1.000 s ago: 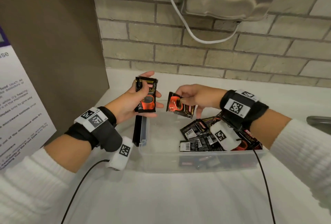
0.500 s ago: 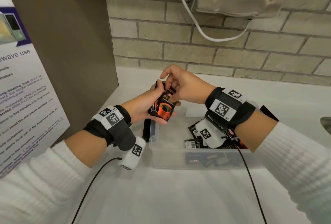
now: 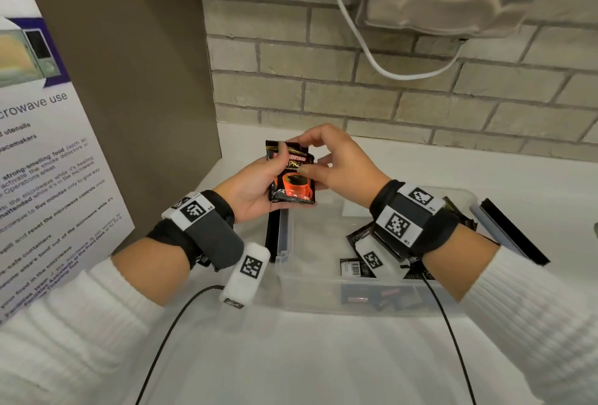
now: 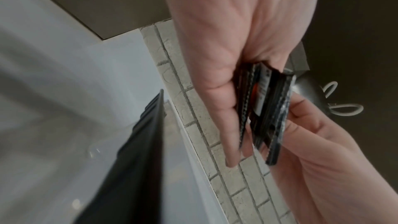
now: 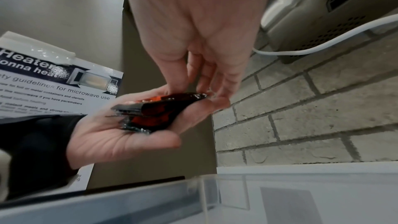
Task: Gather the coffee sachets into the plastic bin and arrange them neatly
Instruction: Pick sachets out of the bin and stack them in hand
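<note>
Above the near-left corner of the plastic bin (image 3: 336, 291), the left hand (image 3: 250, 192) cradles a small stack of coffee sachets (image 3: 293, 175), thumb curled over the top edge and fingers wrapped beneath. The right hand (image 3: 336, 167) pinches the stack's right side, thumb on the front and fingertips at the top, as if squaring the edges. From the left wrist view the packets look fanned, not flush. More loose sachets (image 3: 359, 262) lie jumbled in the bin's right half, under the right wrist. The foil looks slick, so I think a slackened pinch could let one slide out onto the white counter (image 3: 323, 356) or drop crooked.
</note>
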Available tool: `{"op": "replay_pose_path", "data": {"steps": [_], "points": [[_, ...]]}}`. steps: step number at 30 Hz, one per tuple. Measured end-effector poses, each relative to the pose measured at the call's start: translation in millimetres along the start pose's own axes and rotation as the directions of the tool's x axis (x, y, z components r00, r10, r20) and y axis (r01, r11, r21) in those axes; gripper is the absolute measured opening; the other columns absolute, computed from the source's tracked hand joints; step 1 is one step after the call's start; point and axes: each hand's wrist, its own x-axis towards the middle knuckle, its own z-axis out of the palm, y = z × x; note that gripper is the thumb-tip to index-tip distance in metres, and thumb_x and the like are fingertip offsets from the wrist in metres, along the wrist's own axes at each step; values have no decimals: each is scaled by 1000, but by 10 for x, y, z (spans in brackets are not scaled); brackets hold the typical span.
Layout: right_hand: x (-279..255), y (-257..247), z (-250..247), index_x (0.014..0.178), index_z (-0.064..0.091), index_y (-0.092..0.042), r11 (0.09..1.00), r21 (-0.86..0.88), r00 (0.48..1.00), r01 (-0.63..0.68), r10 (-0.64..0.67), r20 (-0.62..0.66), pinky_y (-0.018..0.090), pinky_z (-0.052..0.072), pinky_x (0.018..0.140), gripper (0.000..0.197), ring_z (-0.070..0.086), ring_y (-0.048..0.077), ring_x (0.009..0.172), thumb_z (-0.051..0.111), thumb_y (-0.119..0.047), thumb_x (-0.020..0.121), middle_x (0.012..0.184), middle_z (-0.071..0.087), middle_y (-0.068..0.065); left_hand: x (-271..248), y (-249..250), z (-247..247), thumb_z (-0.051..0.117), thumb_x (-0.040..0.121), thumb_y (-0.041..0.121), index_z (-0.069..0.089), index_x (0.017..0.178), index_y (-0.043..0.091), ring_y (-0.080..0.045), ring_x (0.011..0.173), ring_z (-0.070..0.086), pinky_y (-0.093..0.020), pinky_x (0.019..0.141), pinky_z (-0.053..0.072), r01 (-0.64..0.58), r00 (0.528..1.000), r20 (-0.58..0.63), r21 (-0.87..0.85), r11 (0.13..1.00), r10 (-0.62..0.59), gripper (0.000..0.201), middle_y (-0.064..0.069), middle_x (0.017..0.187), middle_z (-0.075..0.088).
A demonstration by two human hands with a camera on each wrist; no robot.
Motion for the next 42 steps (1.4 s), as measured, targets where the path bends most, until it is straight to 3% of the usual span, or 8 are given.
{"op": "replay_pose_path", "data": {"steps": [3, 7, 15, 22, 25, 31, 38, 42], "points": [[34, 0, 12, 120, 52, -15, 990, -68, 993, -120, 119, -15, 29, 44, 85, 48, 47, 15, 98, 73, -21, 78, 102, 47, 1, 8, -12, 24, 33, 96, 46, 44, 132, 26, -28, 102, 66, -46, 82, 56, -14, 998, -59, 41, 999, 17, 43, -12, 121, 62], [78, -57, 4, 117, 48, -5, 943, 202, 964, -266, 263, 40, 29, 51, 72, 46, 56, 11, 70, 72, -7, 78, 80, 54, -2, 26, 12, 44, 31, 95, 52, 38, 133, 31, -23, 99, 66, -42, 80, 57, -34, 990, -132, 103, 994, 47, 44, -7, 117, 62], [87, -92, 0, 90, 52, -19, 957, 255, 987, -140, 156, -43, 19, 47, 55, 33, 45, 10, 58, 62, 11, 80, 64, 41, -2, 32, 25, 4, 19, 99, 49, 44, 131, 35, -27, 90, 68, -48, 80, 53, -110, 989, -105, -97, 989, 100, 43, -7, 113, 64], [94, -74, -103, 111, 49, -8, 855, 402, 942, -327, 328, 67, 32, 56, 78, 29, 60, 20, 71, 63, -8, 86, 84, 54, 5, -11, 164, -85, 25, 99, 45, 43, 127, 43, -26, 102, 61, -47, 78, 54, -135, 979, -157, -48, 990, 126, 34, -1, 124, 56], [126, -128, -44, 97, 53, -5, 796, 451, 914, -403, 371, 162, 35, 56, 80, 18, 64, 22, 76, 65, -11, 85, 86, 63, 11, 14, 177, 18, 28, 98, 45, 44, 123, 48, -26, 106, 62, -48, 87, 51, -153, 979, -129, 28, 988, 155, 29, 0, 124, 56], [130, -189, -40, 65, 48, -11, 852, 444, 954, -277, 299, 20, 21, 43, 56, 28, 48, 12, 56, 65, 4, 81, 62, 52, 4, 60, 159, 22, 20, 96, 54, 44, 123, 47, -24, 103, 63, -44, 83, 52, -141, 983, -120, 8, 990, 141, 37, 3, 122, 60], [41, -109, -137, 62, 49, -13, 809, 581, 982, -94, 171, -80, 30, 45, 66, 27, 52, 20, 68, 70, 1, 71, 74, 54, 12, 141, 257, -70, 20, 99, 47, 46, 126, 35, -22, 89, 65, -43, 71, 56, -207, 962, -212, -166, 964, 170, 40, -2, 108, 62], [-26, -98, -333, 72, 52, -8, 813, 573, 988, -104, 150, -33, 20, 43, 49, 16, 49, 15, 54, 65, -2, 78, 73, 55, 13, 37, 342, -299, 33, 96, 47, 47, 125, 40, -16, 72, 61, -47, 71, 57, -215, 965, -199, -242, 946, 169, 33, -1, 80, 55]]}}
